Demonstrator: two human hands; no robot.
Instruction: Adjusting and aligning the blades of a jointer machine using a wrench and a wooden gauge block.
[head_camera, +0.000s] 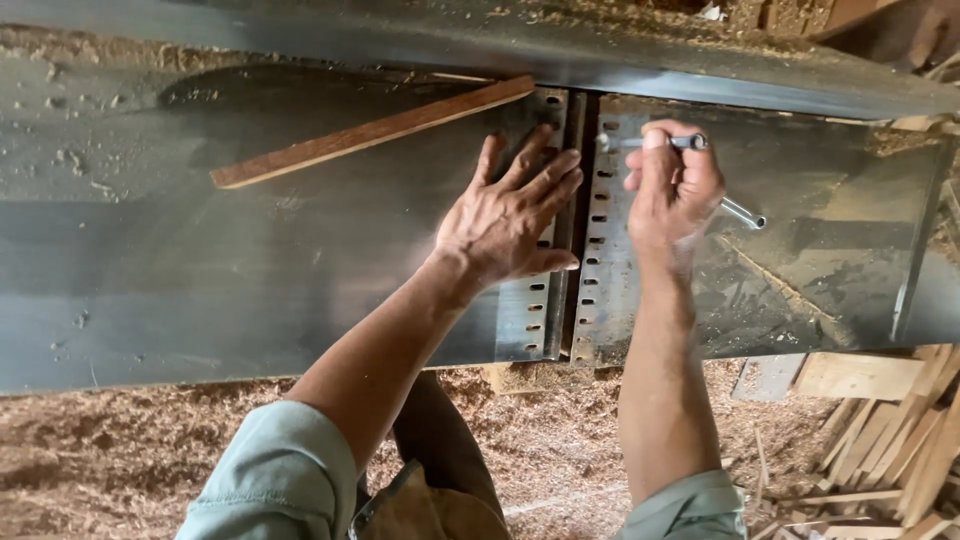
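Note:
My left hand (512, 218) lies flat with fingers spread on the steel machine table (200, 260), right beside the slotted metal lip (530, 320) at the gap in the middle. My right hand (672, 190) is closed around a silver metal wrench (650, 142), whose bar sticks out left above the other slotted lip (602, 260); another part of the tool (745, 213) pokes out to the right of the fist. A long reddish wooden strip (370, 133) lies diagonally on the table, just above my left fingers.
Sawdust covers the floor (130, 450) below the table. A pile of wood offcuts (890, 440) lies at the lower right. A raised steel fence (500, 45) runs along the table's far side, dusted with shavings.

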